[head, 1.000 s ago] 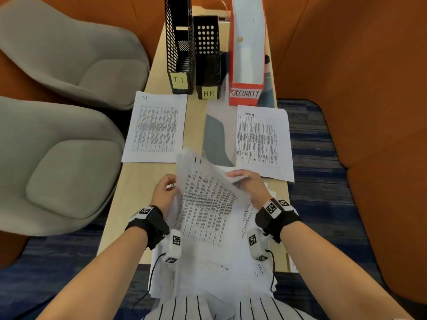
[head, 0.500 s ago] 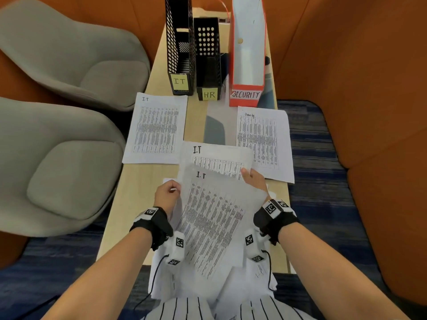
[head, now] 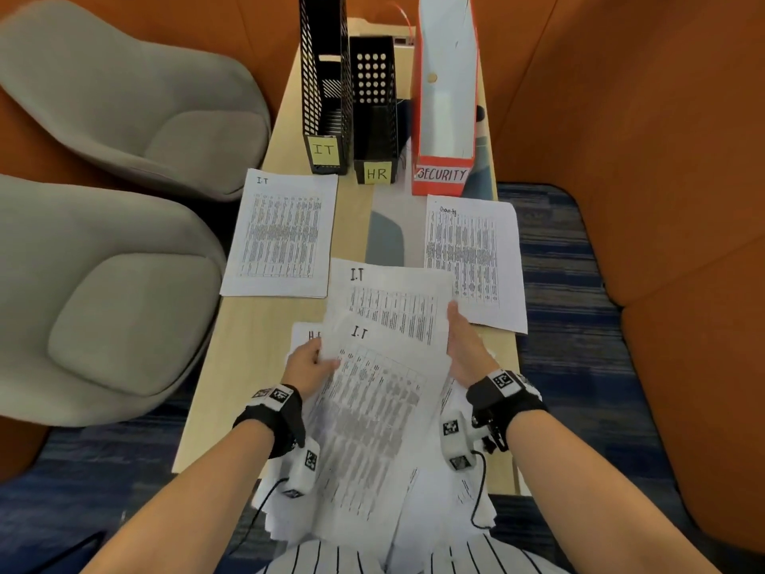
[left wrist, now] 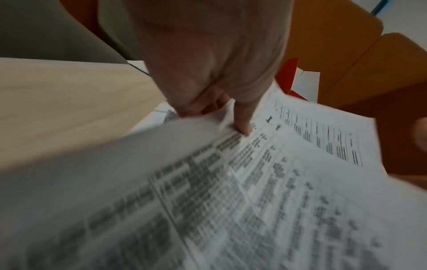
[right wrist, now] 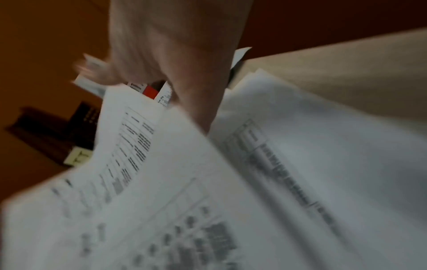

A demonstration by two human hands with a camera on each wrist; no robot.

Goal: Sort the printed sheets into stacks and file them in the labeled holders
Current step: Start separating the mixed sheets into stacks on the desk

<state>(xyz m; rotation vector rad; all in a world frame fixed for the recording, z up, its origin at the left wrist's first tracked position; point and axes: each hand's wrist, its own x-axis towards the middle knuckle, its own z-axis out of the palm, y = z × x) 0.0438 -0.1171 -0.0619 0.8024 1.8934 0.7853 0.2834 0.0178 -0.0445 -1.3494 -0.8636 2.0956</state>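
I hold two printed sheets headed "I.T", fanned apart over the near end of the table. My left hand [head: 318, 360] pinches the left edge of the front IT sheet [head: 372, 412], thumb on top [left wrist: 242, 126]. My right hand [head: 455, 329] grips the right edge of the rear IT sheet [head: 393, 300], its thumb lying on the paper [right wrist: 198, 113]. A loose pile of sheets [head: 430, 511] lies under them at my lap. On the table lie an IT stack [head: 281, 238] and a Security stack [head: 474, 258]. Behind stand the IT holder [head: 325, 97], HR holder [head: 374, 118] and red Security holder [head: 445, 97].
A sheet headed with an "H" [head: 308, 334] peeks out beside my left hand. The narrow wooden table [head: 256, 366] has two grey chairs [head: 124, 304] on its left and orange padded walls [head: 662, 200] on its right.
The single raised sheet has come down and a second IT sheet now shows behind it. My right hand slid forward along the rear sheet's edge, fanning the two apart.
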